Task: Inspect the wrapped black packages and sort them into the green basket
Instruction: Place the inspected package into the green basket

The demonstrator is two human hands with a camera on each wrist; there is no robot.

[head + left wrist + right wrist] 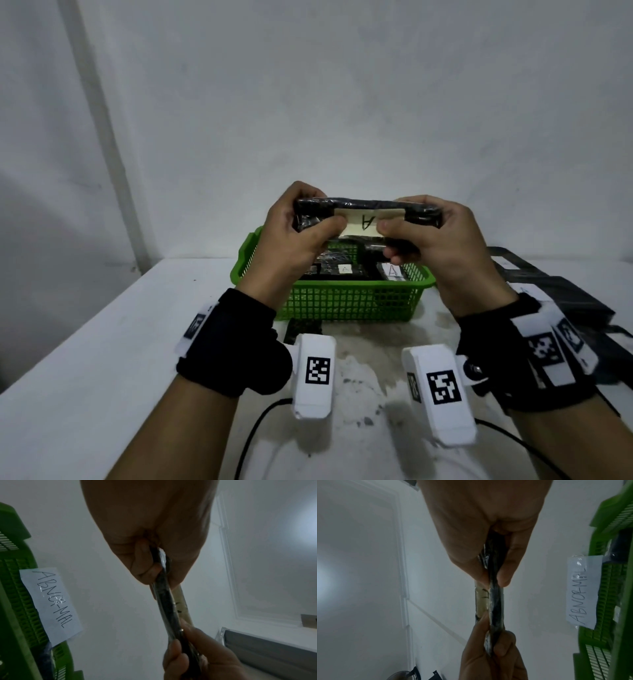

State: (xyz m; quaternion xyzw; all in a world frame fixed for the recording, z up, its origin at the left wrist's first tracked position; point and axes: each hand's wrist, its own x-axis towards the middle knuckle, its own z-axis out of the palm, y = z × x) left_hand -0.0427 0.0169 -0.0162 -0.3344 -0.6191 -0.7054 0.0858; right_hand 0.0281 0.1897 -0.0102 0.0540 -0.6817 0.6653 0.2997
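**Both hands clamp one package above the basket**

Fingers of the left hand and right hand pinch opposite ends of a flat, glossy film-wrapped black package, its paper label marked "A", above the green mesh basket on the white bench. Labelled packages lie inside; a black stack sits right of the basket.

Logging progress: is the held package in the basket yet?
Out: both hands hold the package in the air above the green basket.
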